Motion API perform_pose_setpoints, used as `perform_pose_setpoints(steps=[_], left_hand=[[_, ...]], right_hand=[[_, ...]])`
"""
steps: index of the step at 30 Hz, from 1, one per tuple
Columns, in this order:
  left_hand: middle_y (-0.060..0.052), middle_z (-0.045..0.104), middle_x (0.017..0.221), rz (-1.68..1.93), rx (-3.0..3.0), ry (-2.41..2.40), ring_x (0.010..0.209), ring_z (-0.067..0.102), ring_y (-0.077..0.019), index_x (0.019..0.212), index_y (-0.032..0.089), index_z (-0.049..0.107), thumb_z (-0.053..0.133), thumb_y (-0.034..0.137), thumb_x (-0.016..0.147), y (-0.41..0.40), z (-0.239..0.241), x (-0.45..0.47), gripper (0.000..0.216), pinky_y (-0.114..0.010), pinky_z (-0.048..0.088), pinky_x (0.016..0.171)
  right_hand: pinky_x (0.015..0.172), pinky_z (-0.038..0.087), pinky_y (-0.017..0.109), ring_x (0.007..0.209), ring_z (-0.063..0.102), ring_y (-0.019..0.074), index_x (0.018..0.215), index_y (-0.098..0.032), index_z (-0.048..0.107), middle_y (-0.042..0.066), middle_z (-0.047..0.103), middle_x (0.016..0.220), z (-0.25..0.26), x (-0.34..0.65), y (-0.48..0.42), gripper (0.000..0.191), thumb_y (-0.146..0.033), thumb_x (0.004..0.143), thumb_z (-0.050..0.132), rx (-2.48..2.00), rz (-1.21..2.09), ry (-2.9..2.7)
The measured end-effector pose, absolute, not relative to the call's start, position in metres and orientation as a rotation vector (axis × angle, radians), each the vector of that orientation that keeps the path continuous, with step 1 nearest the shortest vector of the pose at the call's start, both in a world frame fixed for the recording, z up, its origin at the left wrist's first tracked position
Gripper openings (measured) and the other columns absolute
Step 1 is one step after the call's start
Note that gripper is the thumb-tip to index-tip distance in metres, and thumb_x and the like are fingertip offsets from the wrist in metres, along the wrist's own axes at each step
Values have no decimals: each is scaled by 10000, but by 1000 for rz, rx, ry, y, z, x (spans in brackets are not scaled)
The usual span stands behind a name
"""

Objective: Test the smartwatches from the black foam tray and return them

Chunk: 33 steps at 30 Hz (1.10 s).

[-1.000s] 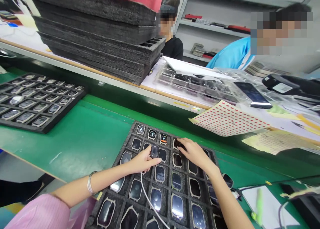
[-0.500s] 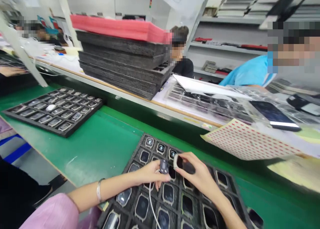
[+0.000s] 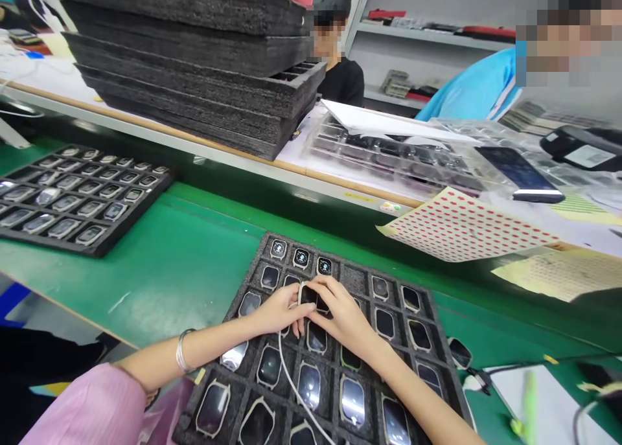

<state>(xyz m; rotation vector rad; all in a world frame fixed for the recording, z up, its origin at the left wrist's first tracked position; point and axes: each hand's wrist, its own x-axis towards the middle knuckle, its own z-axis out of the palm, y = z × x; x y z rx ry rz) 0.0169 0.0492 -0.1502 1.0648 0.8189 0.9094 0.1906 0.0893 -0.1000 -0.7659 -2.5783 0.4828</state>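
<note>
A black foam tray (image 3: 427, 300) of smartwatch bodies lies in front of me on the green belt. Both hands meet over its upper middle. My right hand (image 3: 346, 319) pinches a watch body (image 3: 308, 295) lifted just above the tray. My left hand (image 3: 276, 310) closes on the small charger connector behind that watch, and its white cable (image 3: 294, 385) trails down across the tray. One cell (image 3: 354, 278) in the top row stands empty. Three watches in the top row have lit screens (image 3: 300, 258).
A second tray of watches (image 3: 72, 195) lies at the left on the belt. Stacked foam trays (image 3: 194, 63) rise on the bench behind. A red-dotted sheet (image 3: 461, 228), clear blister trays (image 3: 389, 157) and a phone (image 3: 519, 173) lie at the right. Two people sit across the bench.
My right hand took a watch out of a top-row cell, leaving that cell empty, and brought it against the connector in my left hand. The camera tipped up, then back down.
</note>
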Motion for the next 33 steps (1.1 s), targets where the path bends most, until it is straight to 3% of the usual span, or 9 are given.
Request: perform_pose_setpoints(steps=[7, 12, 25, 28, 33], left_hand=[[54, 533, 468, 928, 1072, 847, 317, 471, -93, 1001, 109, 491, 642, 556, 752, 48, -143, 10, 534, -170, 364, 322], [86, 461, 464, 938, 1094, 838, 297, 384, -54, 979, 110, 523, 671, 546, 732, 45, -135, 7, 523, -155, 277, 300], [87, 472, 486, 947, 1016, 847, 306, 342, -32, 941, 107, 566, 710, 443, 735, 42, -127, 9, 419, -163, 229, 315], [89, 447, 409, 878, 956, 796, 265, 318, -41, 863, 114, 567, 685, 467, 756, 42, -129, 6, 387, -163, 187, 295], [9, 528, 398, 767, 812, 748, 256, 354, -59, 679, 130, 526, 602, 530, 802, 47, -138, 4, 425, -168, 219, 289]], right_hand=[[914, 484, 447, 1062, 569, 272, 1204, -195, 501, 127, 586, 1126, -115, 184, 87, 366, -276, 868, 621, -655, 603, -2395], [871, 515, 397, 1020, 597, 251, 1178, -191, 514, 118, 613, 1085, -114, 184, 86, 353, -289, 859, 630, -610, 638, -2348], [841, 490, 418, 978, 597, 257, 1157, -186, 523, 116, 629, 1064, -109, 186, 83, 363, -279, 838, 667, -617, 617, -2364], [802, 492, 400, 916, 605, 250, 1112, -181, 545, 106, 637, 1016, -107, 185, 82, 362, -306, 808, 697, -671, 688, -2313], [661, 484, 317, 691, 589, 189, 995, -176, 601, 31, 619, 782, -106, 179, 78, 341, -410, 775, 717, -929, 915, -2126]])
